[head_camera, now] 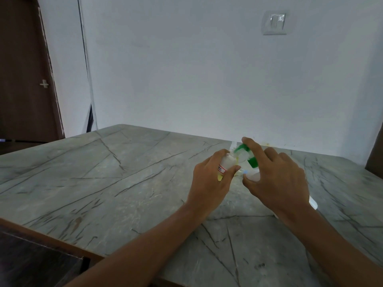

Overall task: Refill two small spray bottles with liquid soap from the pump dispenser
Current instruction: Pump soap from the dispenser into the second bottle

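Observation:
My left hand (pixel 209 181) grips a small white spray bottle (pixel 227 163) with a red-edged label, tilted toward the right. My right hand (pixel 275 179) holds the pump dispenser (pixel 247 157), whose green and white pump head shows between my fingers; my index finger lies over the top of the pump. The dispenser's white body (pixel 253 176) shows under my thumb. The bottle's mouth sits close to the pump's nozzle. Motion blur hides the details there. A white object (pixel 313 203) peeks out from behind my right wrist; I cannot tell what it is.
Everything sits on a grey marble-patterned table (pixel 124 183) with a wooden edge at the front left. A white wall with a light switch (pixel 274 23) stands behind it. A dark door (pixel 24 79) is at the far left.

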The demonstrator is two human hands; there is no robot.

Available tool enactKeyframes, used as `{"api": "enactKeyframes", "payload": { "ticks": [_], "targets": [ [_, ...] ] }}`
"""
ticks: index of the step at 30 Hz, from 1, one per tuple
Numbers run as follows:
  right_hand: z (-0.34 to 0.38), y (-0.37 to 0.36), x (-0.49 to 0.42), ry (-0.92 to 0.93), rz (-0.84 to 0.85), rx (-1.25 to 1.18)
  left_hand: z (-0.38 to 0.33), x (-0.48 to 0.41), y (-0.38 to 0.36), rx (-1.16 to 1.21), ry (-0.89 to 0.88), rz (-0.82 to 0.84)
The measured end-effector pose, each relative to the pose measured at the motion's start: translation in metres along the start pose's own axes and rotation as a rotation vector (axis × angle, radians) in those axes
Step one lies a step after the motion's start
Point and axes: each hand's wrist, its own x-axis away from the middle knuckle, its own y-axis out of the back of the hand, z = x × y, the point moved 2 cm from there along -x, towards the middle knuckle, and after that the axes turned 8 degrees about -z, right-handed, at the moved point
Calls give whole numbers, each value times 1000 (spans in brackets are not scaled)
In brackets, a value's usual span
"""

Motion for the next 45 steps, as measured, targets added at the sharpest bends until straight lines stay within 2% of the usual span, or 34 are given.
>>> {"api": "enactKeyframes", "payload": {
  "ticks": [7, 13, 23, 31, 39, 45],
  "targets": [
    [-5, -6, 0, -31, -86, -114, -1, 4, -3, 2, -33, 31],
    [1, -1, 1, -41, -77, -48, 1, 3, -3, -6, -30, 36],
    [-2, 1, 0, -10, 105, 81, 1, 0, -2, -19, 38, 18],
    [-2, 3, -5, 0, 106, 31, -1, -1, 0, 7, 43, 1],
    [-7, -3, -3, -34, 20, -79, -3, 2, -3, 5, -2, 45],
    [-2, -1, 0, -31, 13, -3, 1, 1, -3, 3, 30, 37]
  ]
}}
